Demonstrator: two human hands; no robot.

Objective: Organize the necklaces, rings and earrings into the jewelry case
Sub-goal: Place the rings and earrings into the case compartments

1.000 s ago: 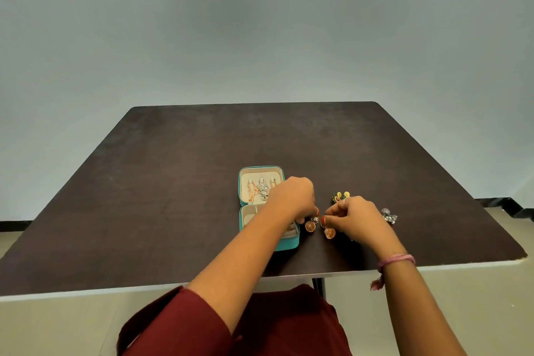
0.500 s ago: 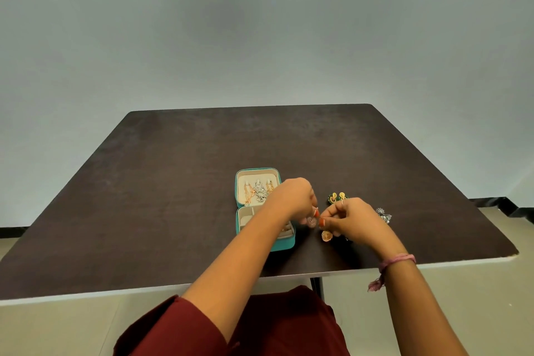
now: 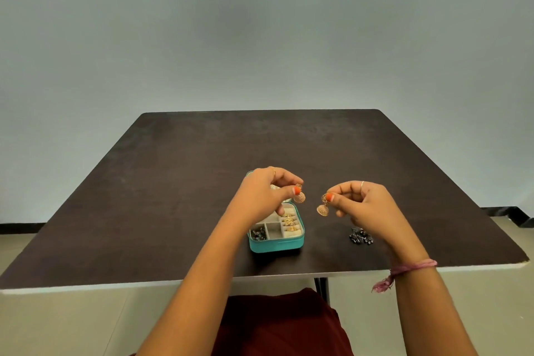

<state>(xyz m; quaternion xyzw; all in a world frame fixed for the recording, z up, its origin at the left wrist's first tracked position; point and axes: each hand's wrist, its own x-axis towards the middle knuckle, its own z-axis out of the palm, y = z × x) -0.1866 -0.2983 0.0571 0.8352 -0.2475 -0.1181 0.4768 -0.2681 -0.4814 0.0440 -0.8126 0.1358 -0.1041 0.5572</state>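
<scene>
An open teal jewelry case [image 3: 276,246] sits near the table's front edge, its lid mostly hidden behind my left hand. Gold rings [image 3: 289,222] fill its right slots and dark earrings [image 3: 258,234] lie in its front left compartment. My left hand [image 3: 264,196] pinches a gold bell-shaped earring [image 3: 299,197] above the case. My right hand [image 3: 362,205] pinches the matching gold earring [image 3: 323,209], which dangles over the table to the right of the case. A dark beaded earring pair [image 3: 360,236] lies on the table under my right wrist.
The dark brown table [image 3: 202,170] stretches far behind the case, with its white front edge close to my lap. A plain grey wall stands behind it.
Both hands rose off the table and drew apart, each lifting one gold bell earring. The case's lower tray is now uncovered.
</scene>
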